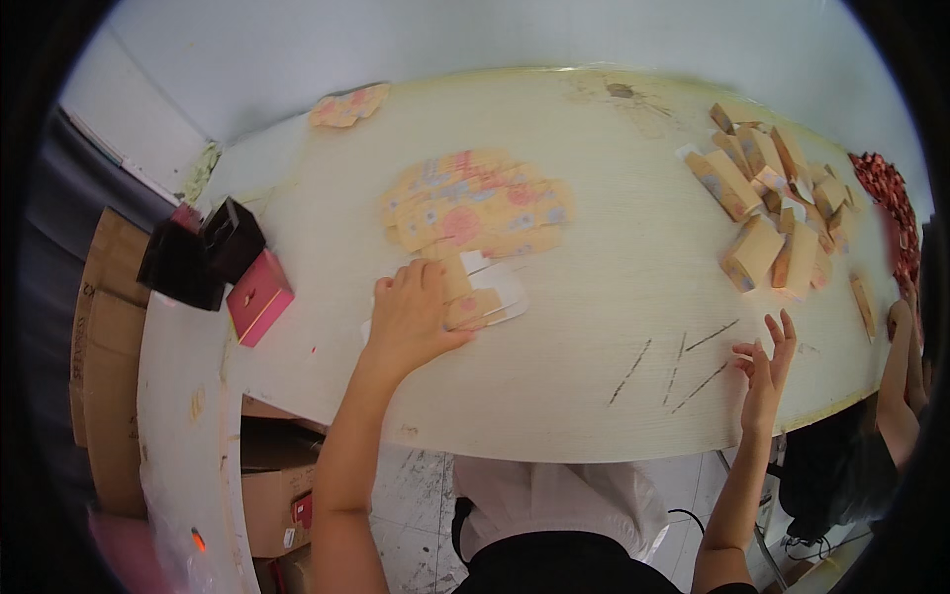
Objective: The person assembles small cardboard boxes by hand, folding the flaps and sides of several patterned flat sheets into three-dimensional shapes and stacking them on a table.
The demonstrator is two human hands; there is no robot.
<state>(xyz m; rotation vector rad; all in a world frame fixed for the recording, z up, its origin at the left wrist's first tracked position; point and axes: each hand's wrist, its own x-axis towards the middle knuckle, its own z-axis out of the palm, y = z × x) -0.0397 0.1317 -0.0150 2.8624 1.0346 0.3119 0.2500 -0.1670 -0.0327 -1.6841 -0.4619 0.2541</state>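
My left hand [414,312] spans a partly folded paper carton [475,301], thumb at its near edge and fingers over its far side. White flaps stick out to the right of this carton, and part of it is hidden under the hand. Just beyond lies a spread stack of flat printed carton blanks [482,204], yellow with pink and blue flower patterns. My right hand [768,364] is raised at the right with its fingers apart, holding nothing. Several dark pencil-like strokes [675,371] mark the table to its left.
Folded cartons [772,200] are heaped at the right, with one thin carton [862,307] apart. Another blank pile [350,105] lies at the back. Black boxes [231,239] and a pink box [260,298] stand at left. Another person's arm [896,371] reaches near red items [890,200].
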